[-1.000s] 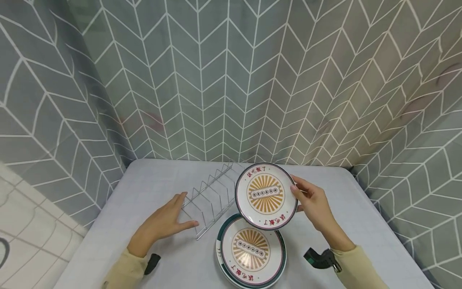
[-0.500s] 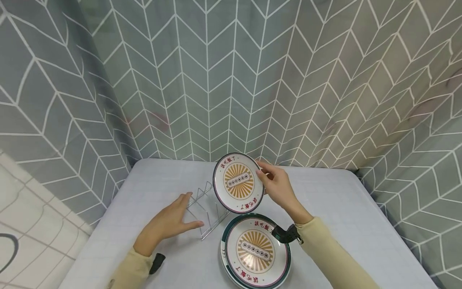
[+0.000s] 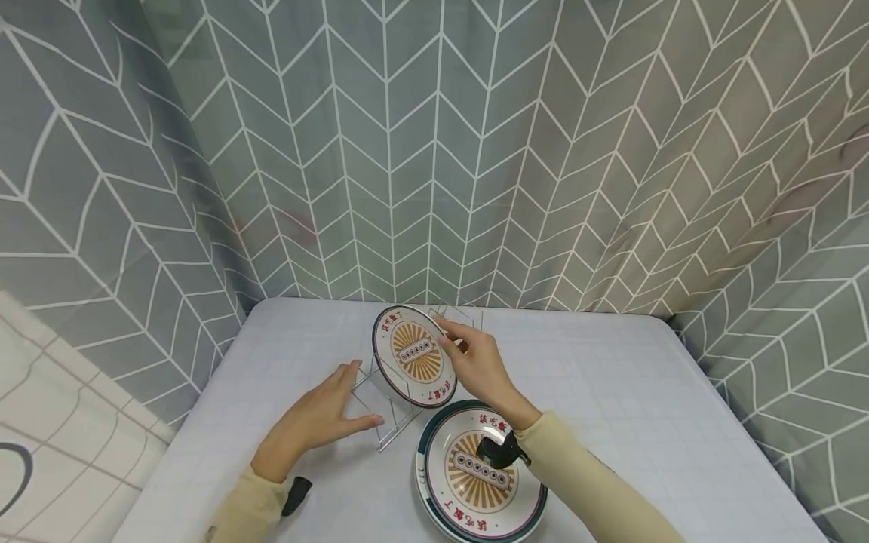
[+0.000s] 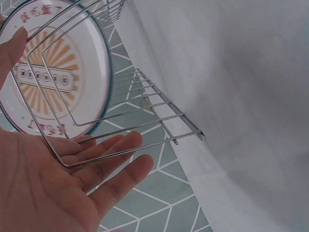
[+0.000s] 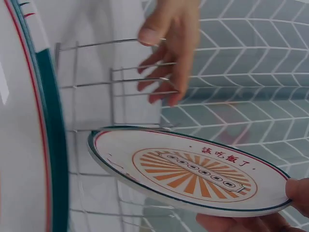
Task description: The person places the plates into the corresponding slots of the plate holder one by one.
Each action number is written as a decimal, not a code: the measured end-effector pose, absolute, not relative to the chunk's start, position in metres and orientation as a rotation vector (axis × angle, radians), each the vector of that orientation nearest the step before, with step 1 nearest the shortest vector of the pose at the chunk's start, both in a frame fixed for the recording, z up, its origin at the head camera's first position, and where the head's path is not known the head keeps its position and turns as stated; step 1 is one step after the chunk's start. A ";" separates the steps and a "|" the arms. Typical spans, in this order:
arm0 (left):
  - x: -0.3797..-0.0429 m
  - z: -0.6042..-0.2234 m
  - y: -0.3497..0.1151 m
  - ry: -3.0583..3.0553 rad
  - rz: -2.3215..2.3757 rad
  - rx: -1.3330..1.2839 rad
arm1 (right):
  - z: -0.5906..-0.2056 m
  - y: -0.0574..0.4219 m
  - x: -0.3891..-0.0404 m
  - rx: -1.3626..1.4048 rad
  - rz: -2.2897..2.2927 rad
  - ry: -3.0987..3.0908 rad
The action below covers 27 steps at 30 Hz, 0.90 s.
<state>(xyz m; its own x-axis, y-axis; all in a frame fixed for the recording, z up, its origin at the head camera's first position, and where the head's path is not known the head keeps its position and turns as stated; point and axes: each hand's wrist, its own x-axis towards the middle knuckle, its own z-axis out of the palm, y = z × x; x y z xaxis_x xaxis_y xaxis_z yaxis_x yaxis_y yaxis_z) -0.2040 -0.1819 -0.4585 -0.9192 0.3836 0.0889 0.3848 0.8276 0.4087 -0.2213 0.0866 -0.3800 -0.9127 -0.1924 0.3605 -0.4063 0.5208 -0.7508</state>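
Right hand pinches small plate by rim; plate tilted, between wires of wire rack, frame centre. Left hand: fingers spread, loosely extended at rack's lower-left end. Insertion apparently partway: plate unreleased. Plate stack unracked on worktop, lower centre.

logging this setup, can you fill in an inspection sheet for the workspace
Surface: white-covered table
Job's things: printed plate, tilted, lower edge among the wires of the wire dish rack; plate stack beside the rack
Clutter: nothing seen
Grippers: bare hands; left hand at the rack's near end, right hand pinching the printed plate's edge
Cables: none identifiable; dark curved object at far left unclear
Surroundings: gray chevron-patterned curtain; pale tiles at left
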 end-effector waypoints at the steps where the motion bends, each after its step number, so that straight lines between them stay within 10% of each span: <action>1: -0.204 -0.459 -0.182 -3.001 -0.673 -0.630 | -0.383 0.085 -0.221 0.510 1.338 -2.533; 27: -0.201 -0.456 -0.180 -3.025 -0.702 -0.592 | -0.400 0.077 -0.225 0.546 1.423 -2.603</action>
<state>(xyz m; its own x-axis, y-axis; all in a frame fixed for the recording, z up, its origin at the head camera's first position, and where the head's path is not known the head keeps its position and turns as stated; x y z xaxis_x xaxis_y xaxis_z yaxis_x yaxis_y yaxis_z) -0.2010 -0.1796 -0.4561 -0.9296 0.3628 0.0644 0.3541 0.8312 0.4287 -0.2249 0.0774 -0.3995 -0.9269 -0.2520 0.2782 -0.3702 0.4913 -0.7884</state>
